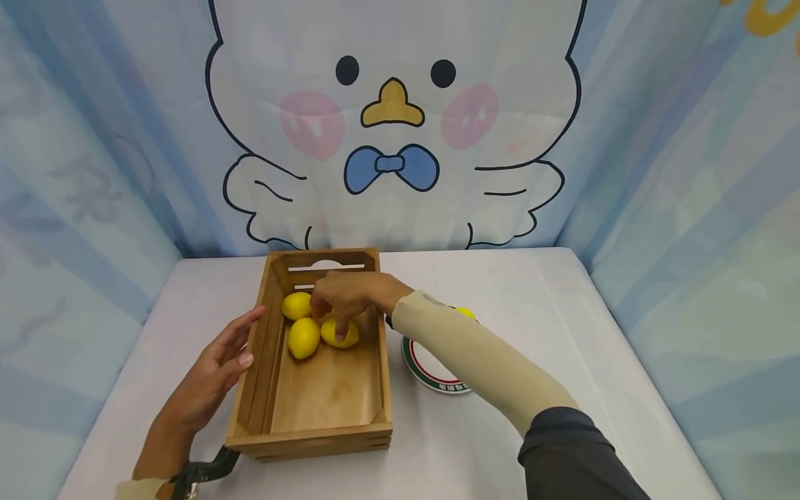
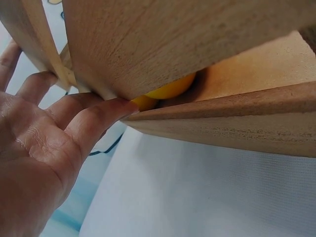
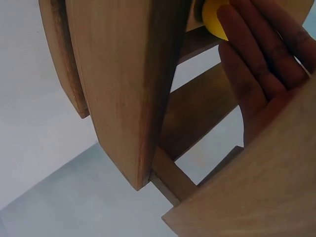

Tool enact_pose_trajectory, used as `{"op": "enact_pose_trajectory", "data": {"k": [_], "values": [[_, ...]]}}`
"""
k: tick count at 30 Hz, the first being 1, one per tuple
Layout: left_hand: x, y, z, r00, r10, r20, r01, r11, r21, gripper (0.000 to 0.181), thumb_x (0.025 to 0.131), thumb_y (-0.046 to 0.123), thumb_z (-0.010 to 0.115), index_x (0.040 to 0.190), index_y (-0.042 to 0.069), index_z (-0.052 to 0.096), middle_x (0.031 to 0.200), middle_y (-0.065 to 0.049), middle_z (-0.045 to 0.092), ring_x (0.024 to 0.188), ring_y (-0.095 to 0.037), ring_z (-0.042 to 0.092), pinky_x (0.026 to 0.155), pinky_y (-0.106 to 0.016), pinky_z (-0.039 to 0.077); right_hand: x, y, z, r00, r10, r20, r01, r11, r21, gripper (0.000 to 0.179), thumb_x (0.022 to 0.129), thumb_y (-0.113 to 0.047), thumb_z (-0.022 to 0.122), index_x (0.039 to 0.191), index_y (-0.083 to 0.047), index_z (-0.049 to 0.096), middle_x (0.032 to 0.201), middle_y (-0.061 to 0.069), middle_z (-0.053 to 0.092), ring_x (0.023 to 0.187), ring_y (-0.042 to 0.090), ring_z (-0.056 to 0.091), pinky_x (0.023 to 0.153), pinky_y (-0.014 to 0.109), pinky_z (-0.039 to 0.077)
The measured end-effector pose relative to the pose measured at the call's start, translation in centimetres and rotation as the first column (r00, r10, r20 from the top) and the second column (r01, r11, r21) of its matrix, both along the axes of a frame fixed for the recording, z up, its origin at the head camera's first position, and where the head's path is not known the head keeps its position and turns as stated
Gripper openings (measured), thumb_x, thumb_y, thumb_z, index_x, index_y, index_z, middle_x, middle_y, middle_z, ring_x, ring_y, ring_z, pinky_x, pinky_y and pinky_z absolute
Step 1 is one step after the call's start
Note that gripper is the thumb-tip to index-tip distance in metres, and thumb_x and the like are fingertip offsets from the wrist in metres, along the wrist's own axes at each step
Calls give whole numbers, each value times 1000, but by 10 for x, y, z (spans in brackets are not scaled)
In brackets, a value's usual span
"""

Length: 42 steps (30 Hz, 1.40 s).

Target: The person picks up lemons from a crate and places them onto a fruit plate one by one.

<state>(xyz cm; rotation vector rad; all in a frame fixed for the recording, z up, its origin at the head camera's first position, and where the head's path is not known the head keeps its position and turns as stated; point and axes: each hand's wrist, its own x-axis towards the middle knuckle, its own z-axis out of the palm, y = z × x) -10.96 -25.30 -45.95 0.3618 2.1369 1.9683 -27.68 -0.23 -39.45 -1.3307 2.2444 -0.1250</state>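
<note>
Three yellow lemons lie in the far part of a wooden slatted crate (image 1: 325,396): a far-left lemon (image 1: 296,305), a nearer lemon (image 1: 303,339) and a right-hand lemon (image 1: 350,336). My right hand (image 1: 344,295) reaches over the crate's right wall, its thumb overlapping the right-hand lemon in the head view. In the right wrist view its fingers (image 3: 261,59) extend with a slight bend beside a partly hidden lemon (image 3: 213,19). Along the outside of the left wall, my left hand (image 1: 215,371) rests with extended fingers (image 2: 94,118), one fingertip at the gap between slats.
Right of the crate, a white plate (image 1: 431,375) with a green and red rim sits partly behind my right forearm. A bit of another yellow thing (image 1: 465,312) shows past the sleeve. Curtains (image 1: 687,208) surround the white table (image 1: 519,278) at the back and sides.
</note>
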Motion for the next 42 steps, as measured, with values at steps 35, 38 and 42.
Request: {"op": "enact_pose_trajectory", "data": {"k": [35, 38, 42], "values": [[0, -1, 6, 1000, -6, 12, 6, 1000, 5, 67, 110, 7, 46, 171, 23, 23, 181, -2, 6, 166, -35, -7, 112, -91, 5, 11, -7, -2, 994, 26, -110, -9, 989, 148, 27, 82, -29, 93, 88, -19, 69, 76, -6, 48, 77, 11, 51, 67, 22, 44], [0, 0, 4, 1000, -9, 11, 9, 1000, 6, 67, 110, 7, 47, 171, 24, 23, 181, -1, 6, 167, -33, -7, 112, -91, 5, 11, -5, -3, 996, 5, -92, 7, 991, 135, 33, 80, -21, 94, 109, -21, 77, 95, -8, 67, 90, 9, 60, 78, 20, 53], [0, 0, 3, 1000, -13, -1, 13, 1000, -15, 67, 111, 7, 46, 171, 24, 22, 181, -1, 7, 167, -26, 1, 127, -69, 20, 13, -2, -3, 997, 15, -81, -3, 989, 145, 58, 80, -14, 95, 133, -25, 75, 126, -5, 73, 111, 10, 65, 94, 23, 57]]}}
